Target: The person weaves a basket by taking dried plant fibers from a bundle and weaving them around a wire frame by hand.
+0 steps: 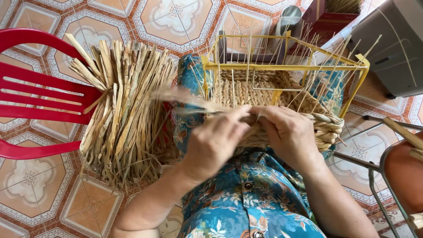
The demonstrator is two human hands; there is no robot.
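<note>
- The left hand (pixel 216 143) is closed in a loose fist at the near rim of the basket (pixel 282 110), its fingers pinching a flat straw strand (pixel 185 99) that runs off to the left, blurred.
- The right hand (pixel 288 132) lies just beside the left one on the same rim, fingers curled down over the woven edge; whether it grips a strand there cannot be told.
- The basket rests on the person's lap, half woven, with a thick braided rim showing at its right end and thin upright stalks sticking out of its top.
- A yellow wire frame (pixel 286 67) sits in and above the basket, its bars rising past the stalks.
- Left of the basket, a bundle of straw (pixel 128 110) tied at the middle lies across a red plastic chair (pixel 39 97).
- Beyond the basket stand a grey metal cup (pixel 288 17) and a dark red box (pixel 330 20).
- Right of the basket is the metal frame of an orange chair (pixel 396 172).
- Under the basket, the blue flowered shirt (pixel 251 202) covers the lap, and patterned floor tiles (pixel 44 189) lie all round.
</note>
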